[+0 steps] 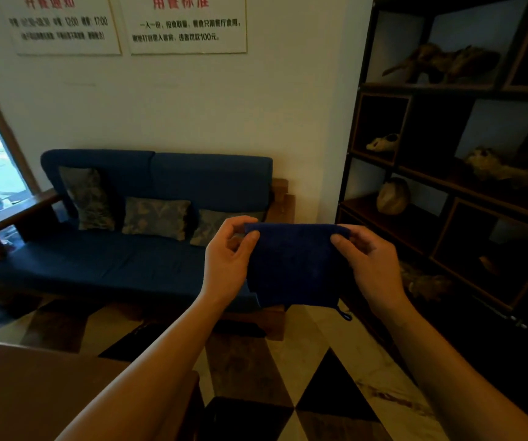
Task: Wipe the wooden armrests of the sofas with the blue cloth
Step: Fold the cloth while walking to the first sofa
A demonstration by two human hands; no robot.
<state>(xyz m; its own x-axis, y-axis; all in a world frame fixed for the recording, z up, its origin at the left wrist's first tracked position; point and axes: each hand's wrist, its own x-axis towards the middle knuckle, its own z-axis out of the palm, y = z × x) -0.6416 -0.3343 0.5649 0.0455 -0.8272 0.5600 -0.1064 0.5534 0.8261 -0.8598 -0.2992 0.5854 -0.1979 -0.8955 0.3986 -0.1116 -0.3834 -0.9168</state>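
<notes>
while the left hand [227, 259] and right hand [372, 265] pinch the blue cloth [294, 265] stretched between them, the sofa's wooden armrest [283, 198] sits just beyond, nearer the right hand.

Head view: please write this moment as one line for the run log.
left hand: holds blue cloth | right hand: holds cloth | sofa armrest: untouched | stage: before wiping
</notes>
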